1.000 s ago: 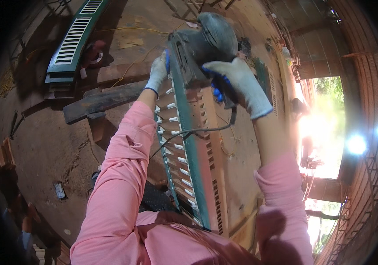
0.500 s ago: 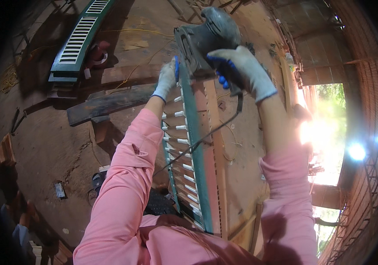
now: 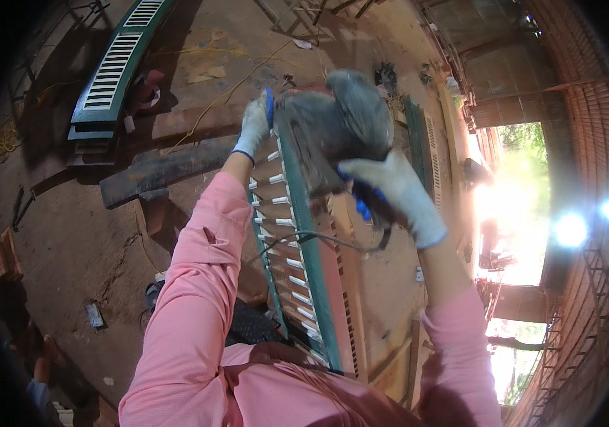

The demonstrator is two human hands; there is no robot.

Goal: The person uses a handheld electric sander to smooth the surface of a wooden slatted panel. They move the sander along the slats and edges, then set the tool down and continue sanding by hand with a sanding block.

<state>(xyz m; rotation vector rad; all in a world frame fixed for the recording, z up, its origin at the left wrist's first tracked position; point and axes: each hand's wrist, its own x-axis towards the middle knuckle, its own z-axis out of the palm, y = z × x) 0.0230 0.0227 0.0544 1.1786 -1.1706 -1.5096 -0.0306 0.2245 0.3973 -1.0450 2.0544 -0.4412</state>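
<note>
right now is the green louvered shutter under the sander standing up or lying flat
Lying flat: the green shutter stretches lengthwise away from the person, the grey sander resting on its far end.

**Blur and glare hide plenty**

Sander point(image 3: 340, 132) smeared by motion blur, its base unreadable. It covers the shutter's point(image 3: 304, 263) top end. Right hand point(image 3: 393, 196) hides the grip; left hand point(image 3: 253, 128) shows only its back. Doorway point(image 3: 514, 206) washed out by glare.

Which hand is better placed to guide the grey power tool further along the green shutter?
Right, probably: the right hand grips the grey power tool by its handle, while the left hand only steadies its front over the green shutter.
</note>
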